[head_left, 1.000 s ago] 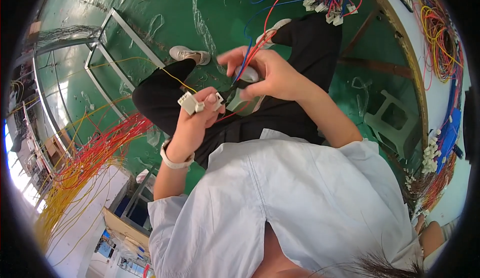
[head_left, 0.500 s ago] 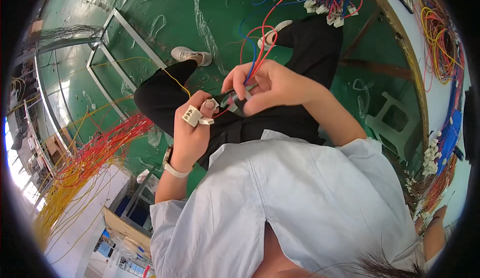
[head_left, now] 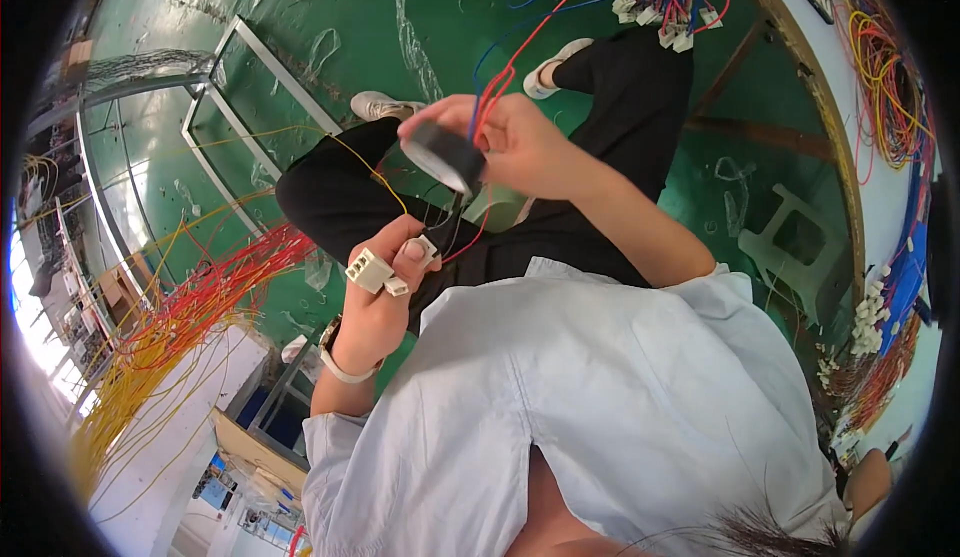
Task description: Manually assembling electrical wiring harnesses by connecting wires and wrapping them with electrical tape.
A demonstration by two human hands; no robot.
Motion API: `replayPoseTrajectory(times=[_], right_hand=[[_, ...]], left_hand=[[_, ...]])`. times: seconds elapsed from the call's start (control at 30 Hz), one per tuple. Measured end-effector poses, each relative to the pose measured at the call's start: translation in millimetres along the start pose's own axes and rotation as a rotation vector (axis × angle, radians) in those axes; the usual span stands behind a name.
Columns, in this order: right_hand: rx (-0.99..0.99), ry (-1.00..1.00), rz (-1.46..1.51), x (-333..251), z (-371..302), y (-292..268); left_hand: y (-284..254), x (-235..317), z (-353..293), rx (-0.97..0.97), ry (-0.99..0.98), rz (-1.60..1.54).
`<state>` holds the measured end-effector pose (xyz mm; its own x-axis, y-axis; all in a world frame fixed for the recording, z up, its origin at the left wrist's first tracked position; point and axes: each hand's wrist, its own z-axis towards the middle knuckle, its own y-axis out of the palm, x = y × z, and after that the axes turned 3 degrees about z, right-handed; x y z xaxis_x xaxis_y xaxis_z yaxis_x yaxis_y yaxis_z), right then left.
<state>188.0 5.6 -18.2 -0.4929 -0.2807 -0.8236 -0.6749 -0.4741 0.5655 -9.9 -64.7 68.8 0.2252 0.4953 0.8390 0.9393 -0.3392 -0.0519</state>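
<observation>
My left hand [head_left: 381,314] is closed around white plastic connectors [head_left: 369,271], its thumb pressing on one of them. Wires run out of these connectors, among them a yellow wire [head_left: 393,193]. In my right hand [head_left: 528,149], up and to the right, is a roll of black tape [head_left: 447,155], blurred by motion. A dark strip stretches from the roll down to the wires by my left fingers. Red and blue wires [head_left: 487,107] pass by my right fingers and up toward the far bundle. The exact wrapped spot is hidden by my left fingers.
A bundle of red and blue wires with white connectors [head_left: 676,35] hangs at the far right. Red and yellow wires [head_left: 215,297] spread over a white surface at left. A metal frame [head_left: 285,77] stands far left, a plastic stool [head_left: 797,247] at right. Plastic scraps litter the green floor.
My right hand has moved up and away from my left with the tape roll, which now shows fully. My left hand has dropped slightly, still holding the connectors.
</observation>
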Motion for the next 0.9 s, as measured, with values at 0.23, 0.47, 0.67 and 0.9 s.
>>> replayPoseTrajectory(times=[0.23, 0.47, 0.67, 0.9], right_hand=[[-0.083, 0.286, -0.086, -43.4, -19.3, 2.7], [0.045, 0.274, -0.337, -43.5, -33.7, 23.6], [0.016, 0.378, -0.292, -50.2, -39.6, 18.2], [0.019, 0.263, -0.433, -44.1, -44.2, 2.7]], left_hand=[[-13.8, -0.7, 11.7, 0.056, 0.112, 0.426], [-2.7, 26.1, 31.0, 0.082, 0.462, 0.916], [-1.3, 20.3, 39.5, -0.053, 0.474, 0.821], [7.6, 24.1, 29.6, -0.243, 0.015, 0.135]])
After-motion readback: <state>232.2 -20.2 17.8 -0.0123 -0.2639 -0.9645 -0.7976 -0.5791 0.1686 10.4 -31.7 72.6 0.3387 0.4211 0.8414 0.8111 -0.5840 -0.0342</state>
